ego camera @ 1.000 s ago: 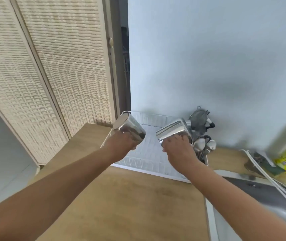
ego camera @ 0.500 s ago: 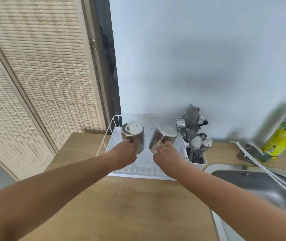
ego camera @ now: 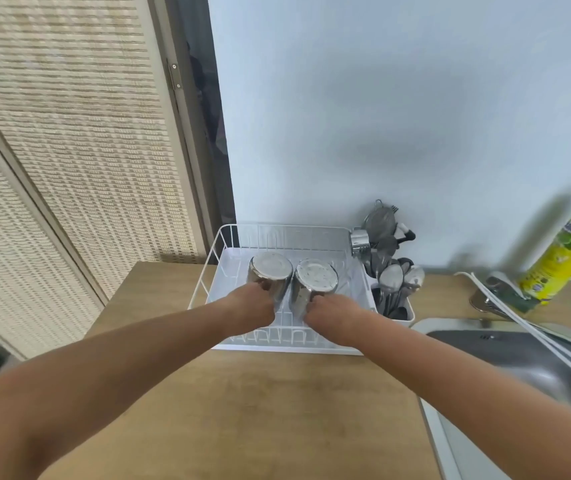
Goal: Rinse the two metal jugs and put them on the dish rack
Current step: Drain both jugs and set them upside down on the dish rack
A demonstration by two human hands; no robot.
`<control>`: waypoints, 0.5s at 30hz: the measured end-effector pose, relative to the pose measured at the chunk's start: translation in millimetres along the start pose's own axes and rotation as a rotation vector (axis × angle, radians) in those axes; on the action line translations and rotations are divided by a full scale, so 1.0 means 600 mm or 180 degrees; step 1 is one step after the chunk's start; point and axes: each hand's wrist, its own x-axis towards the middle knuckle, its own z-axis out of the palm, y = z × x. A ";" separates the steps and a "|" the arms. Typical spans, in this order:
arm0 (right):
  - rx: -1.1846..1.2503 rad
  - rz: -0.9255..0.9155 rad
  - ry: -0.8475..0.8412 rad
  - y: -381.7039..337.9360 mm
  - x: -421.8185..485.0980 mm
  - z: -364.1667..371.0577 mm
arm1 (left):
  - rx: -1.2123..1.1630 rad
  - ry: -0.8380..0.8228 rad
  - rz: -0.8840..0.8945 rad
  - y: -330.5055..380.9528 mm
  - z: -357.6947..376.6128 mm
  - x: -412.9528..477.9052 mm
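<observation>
Two shiny metal jugs stand upside down, side by side, inside the white wire dish rack on the wooden counter. My left hand is wrapped around the near side of the left jug. On the right jug rests my right hand, gripping its near side. Both jugs show their flat bottoms upward. Their handles and rims are hidden behind my hands.
A cutlery holder full of spoons and utensils hangs on the rack's right end. To the right lie a steel sink, a tap and a green-yellow detergent bottle. Bare wooden counter is in front. A woven screen stands at left.
Both hands carried the tilted jugs down from above the rack, turned them fully bottom-up and lowered them into the rack next to each other.
</observation>
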 end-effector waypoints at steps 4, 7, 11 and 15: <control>0.0532 -0.0059 0.0270 0.011 -0.008 0.010 | -0.0337 0.0076 -0.0030 -0.008 0.011 -0.010; 0.1465 0.0441 0.1065 0.025 -0.021 0.006 | -0.1411 0.0624 -0.0390 -0.012 0.013 -0.020; 0.2959 0.1594 0.1668 0.055 -0.020 -0.014 | -0.2734 0.1710 -0.1880 -0.036 0.011 -0.019; 0.3453 0.1768 0.0722 0.064 0.009 -0.015 | -0.4106 0.1026 -0.2451 -0.054 0.012 0.000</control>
